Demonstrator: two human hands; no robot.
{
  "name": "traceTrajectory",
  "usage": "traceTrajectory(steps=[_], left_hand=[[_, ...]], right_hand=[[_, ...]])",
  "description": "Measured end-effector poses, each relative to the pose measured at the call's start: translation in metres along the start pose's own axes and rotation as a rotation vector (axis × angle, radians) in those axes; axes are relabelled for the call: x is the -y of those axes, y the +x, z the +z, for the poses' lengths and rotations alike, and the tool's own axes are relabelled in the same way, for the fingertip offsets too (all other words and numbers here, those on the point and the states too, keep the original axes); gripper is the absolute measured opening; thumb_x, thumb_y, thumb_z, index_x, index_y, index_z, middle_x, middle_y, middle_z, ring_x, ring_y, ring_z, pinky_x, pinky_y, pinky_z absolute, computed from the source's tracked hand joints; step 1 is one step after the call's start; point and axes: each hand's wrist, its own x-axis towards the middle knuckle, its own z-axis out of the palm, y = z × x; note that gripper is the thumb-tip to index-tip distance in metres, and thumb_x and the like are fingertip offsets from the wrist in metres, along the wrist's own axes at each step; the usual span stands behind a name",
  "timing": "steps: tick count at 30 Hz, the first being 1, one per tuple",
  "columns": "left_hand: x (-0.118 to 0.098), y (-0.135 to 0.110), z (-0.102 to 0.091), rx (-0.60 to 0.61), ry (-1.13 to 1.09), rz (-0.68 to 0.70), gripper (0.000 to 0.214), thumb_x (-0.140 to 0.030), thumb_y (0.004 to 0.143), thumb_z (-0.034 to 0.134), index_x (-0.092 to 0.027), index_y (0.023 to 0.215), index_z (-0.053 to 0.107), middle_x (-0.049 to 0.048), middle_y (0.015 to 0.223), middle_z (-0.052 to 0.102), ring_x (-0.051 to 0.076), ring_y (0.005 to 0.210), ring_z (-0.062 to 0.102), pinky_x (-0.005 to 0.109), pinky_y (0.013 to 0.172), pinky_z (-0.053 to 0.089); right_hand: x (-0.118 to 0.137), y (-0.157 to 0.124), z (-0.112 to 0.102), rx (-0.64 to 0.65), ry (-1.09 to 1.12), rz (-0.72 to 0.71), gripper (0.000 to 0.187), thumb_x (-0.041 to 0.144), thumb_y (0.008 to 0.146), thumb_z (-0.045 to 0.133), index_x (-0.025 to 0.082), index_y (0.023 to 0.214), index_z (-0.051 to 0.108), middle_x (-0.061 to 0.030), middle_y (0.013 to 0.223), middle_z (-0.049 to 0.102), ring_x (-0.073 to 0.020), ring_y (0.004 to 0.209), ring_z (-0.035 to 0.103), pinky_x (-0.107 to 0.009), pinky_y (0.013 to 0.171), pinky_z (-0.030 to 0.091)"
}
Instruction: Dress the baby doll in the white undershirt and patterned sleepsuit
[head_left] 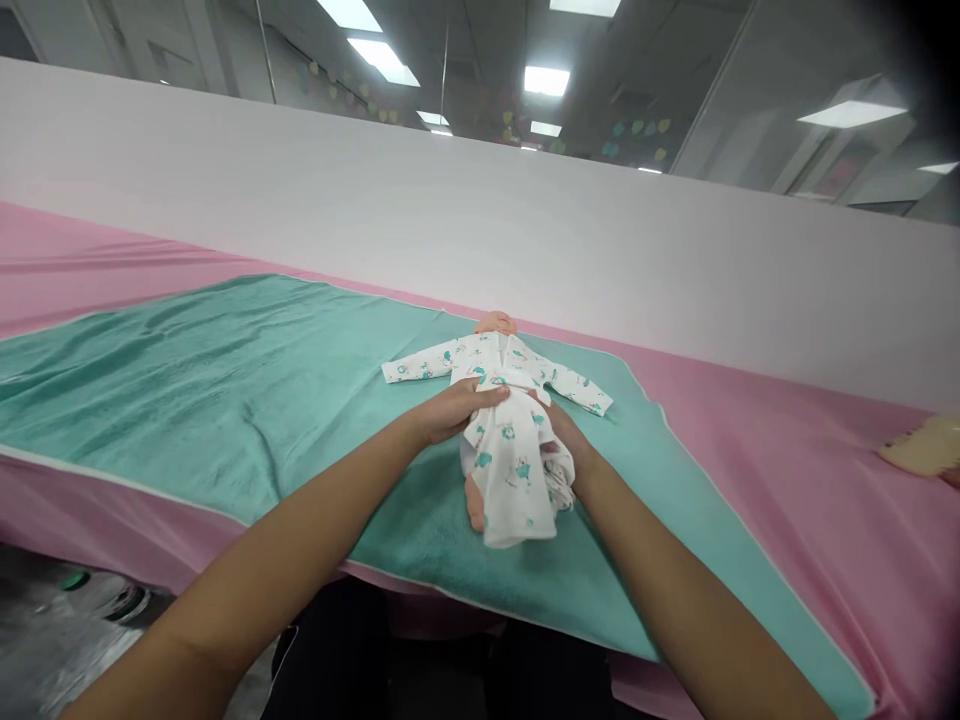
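A baby doll [496, 322] lies on its back on a teal towel [300, 380], its head toward the wall. It wears a white printed baby top [480, 352] with both sleeves spread out sideways. Matching baby pants [517, 475] lie over its lower body, one leg flat and the other side bunched up. A bare doll foot [474, 503] shows at the left of the cloth. My left hand [457, 408] pinches the pants at the waist, thumb on top. My right hand [562, 425] grips the opposite side of the waist, its fingers partly hidden by fabric.
Pink cloth [720, 440] covers the table under the towel. A white wall panel [465, 220] with glass above it stands behind. At the far right edge lies a beige object [924, 447], partly cut off. A clear plastic bottle [101, 592] is below the table at left.
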Motion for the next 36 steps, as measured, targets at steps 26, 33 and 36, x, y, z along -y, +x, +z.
traceTrajectory(steps=[26,33,36], left_hand=[[-0.008,-0.007,-0.005,0.142,0.223,-0.055,0.045,-0.028,0.064,0.074,-0.014,0.105,0.062,0.0082,0.095,0.067,0.021,0.087,0.061,0.030,0.076,0.047],[0.003,0.000,0.007,-0.100,-0.093,0.098,0.044,-0.042,0.077,0.060,-0.012,0.111,0.057,0.0123,0.098,0.066,0.022,0.090,0.062,0.033,0.081,0.048],[0.000,-0.002,0.006,-0.147,0.027,0.028,0.044,-0.045,0.076,0.059,-0.013,0.107,0.059,0.0117,0.096,0.067,0.023,0.088,0.062,0.033,0.078,0.049]], right_hand=[[0.010,0.003,0.011,0.010,0.059,-0.100,0.053,0.038,0.058,0.075,0.016,0.105,0.061,-0.0076,0.096,0.066,-0.0251,0.089,0.061,-0.038,0.080,0.048],[0.011,-0.002,0.008,0.153,-0.240,-0.020,0.057,0.028,0.056,0.077,0.018,0.109,0.060,-0.0053,0.098,0.065,-0.0241,0.096,0.057,-0.036,0.081,0.046],[0.011,-0.002,0.009,0.130,-0.207,-0.044,0.056,0.023,0.056,0.076,0.020,0.110,0.060,-0.0036,0.102,0.064,-0.0222,0.095,0.057,-0.035,0.083,0.046]])
